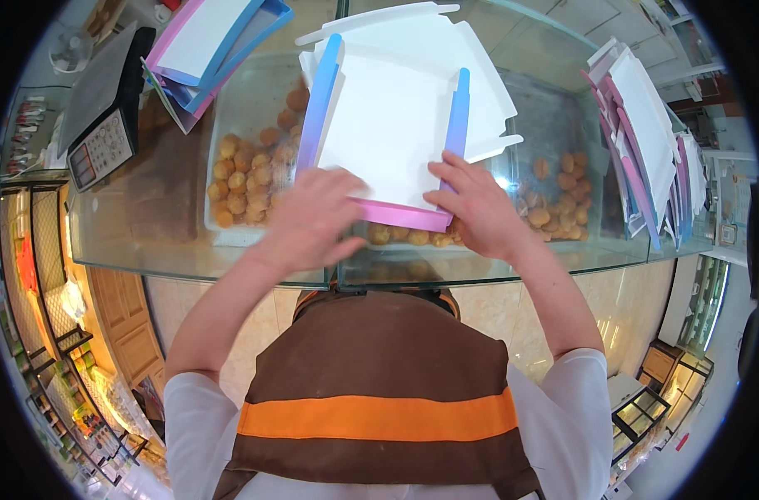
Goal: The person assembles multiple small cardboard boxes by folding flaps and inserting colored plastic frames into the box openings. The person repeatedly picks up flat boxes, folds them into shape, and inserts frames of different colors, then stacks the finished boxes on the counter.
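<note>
Box (388, 125) on glass counter (167, 237), part-folded, overlapping white card (481, 67) | left hand (313, 221) blurred, open, by near-left corner | right hand (481, 204) over near-right corner, grip unclear | scale (104, 146) and box stack (209, 42) left, carton pile (646, 137) right | pastries (242, 183) under glass | tiled floor (496, 317)
</note>
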A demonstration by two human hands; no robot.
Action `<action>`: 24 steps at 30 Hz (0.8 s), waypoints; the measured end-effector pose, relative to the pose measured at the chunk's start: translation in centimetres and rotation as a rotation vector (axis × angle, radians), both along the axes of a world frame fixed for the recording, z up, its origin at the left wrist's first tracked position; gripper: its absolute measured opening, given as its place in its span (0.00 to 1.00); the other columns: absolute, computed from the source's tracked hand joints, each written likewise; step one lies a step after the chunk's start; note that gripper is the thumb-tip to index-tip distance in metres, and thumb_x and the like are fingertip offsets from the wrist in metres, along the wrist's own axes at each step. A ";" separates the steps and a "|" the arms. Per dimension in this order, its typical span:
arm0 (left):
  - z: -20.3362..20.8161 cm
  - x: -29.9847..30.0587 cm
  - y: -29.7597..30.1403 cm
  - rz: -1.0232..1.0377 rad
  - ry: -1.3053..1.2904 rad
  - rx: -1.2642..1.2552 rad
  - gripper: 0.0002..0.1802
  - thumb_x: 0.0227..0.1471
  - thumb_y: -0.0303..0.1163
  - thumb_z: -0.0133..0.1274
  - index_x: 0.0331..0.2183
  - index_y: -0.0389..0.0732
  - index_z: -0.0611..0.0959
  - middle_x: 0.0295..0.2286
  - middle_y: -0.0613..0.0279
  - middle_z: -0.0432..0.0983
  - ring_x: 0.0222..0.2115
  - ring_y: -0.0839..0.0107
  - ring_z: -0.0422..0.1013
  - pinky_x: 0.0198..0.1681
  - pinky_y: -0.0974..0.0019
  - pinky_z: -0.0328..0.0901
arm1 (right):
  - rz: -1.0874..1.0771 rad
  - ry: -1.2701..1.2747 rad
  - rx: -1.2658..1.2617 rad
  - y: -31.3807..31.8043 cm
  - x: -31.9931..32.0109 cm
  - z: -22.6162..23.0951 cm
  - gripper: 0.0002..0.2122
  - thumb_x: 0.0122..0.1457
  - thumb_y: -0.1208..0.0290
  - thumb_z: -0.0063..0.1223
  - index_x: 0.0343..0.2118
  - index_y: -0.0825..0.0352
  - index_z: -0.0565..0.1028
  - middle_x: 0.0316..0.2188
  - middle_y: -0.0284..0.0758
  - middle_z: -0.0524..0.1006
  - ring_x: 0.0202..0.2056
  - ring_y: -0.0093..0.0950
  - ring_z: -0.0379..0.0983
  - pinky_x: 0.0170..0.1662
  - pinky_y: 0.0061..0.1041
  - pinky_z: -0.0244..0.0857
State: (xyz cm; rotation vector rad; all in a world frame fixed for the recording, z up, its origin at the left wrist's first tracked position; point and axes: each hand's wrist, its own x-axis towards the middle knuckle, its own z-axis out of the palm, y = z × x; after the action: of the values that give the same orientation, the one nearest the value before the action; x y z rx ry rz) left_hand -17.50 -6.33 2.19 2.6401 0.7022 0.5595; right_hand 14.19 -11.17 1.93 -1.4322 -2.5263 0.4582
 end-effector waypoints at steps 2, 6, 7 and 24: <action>-1.8 3.6 -1.1 -0.080 -0.111 -0.095 0.23 0.42 0.31 0.71 0.41 0.43 0.79 0.48 0.59 0.76 0.51 0.55 0.72 0.51 0.51 0.65 | 0.018 0.063 0.032 0.0 -0.5 -1.1 0.16 0.47 0.84 0.62 0.40 0.62 0.79 0.58 0.40 0.75 0.67 0.46 0.65 0.64 0.45 0.63; -3.7 7.1 -1.6 -0.037 -0.117 -0.331 0.20 0.45 0.28 0.69 0.38 0.44 0.76 0.39 0.59 0.75 0.42 0.55 0.74 0.45 0.53 0.67 | -0.041 0.219 0.058 -0.6 -1.5 -2.0 0.13 0.42 0.84 0.67 0.30 0.64 0.76 0.50 0.39 0.76 0.62 0.46 0.70 0.56 0.43 0.71; -3.7 7.2 -1.4 -0.009 -0.102 -0.373 0.19 0.45 0.28 0.69 0.37 0.44 0.75 0.37 0.59 0.75 0.40 0.55 0.74 0.43 0.54 0.67 | -0.058 0.235 0.062 -0.8 -1.4 -2.2 0.13 0.41 0.84 0.67 0.29 0.65 0.75 0.49 0.39 0.76 0.61 0.46 0.70 0.55 0.42 0.72; -1.9 7.9 -1.0 -0.012 -0.068 -0.341 0.17 0.48 0.23 0.65 0.39 0.43 0.76 0.36 0.59 0.77 0.41 0.52 0.74 0.44 0.53 0.70 | -0.149 0.152 0.023 0.2 -3.5 -0.5 0.04 0.46 0.79 0.65 0.23 0.67 0.79 0.37 0.36 0.75 0.47 0.38 0.73 0.45 0.35 0.73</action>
State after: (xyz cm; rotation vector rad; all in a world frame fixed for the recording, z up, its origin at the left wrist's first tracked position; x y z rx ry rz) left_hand -9.63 -7.38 0.28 2.2973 0.6923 0.4763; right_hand 10.72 -10.92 1.41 -1.5028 -2.2808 0.4901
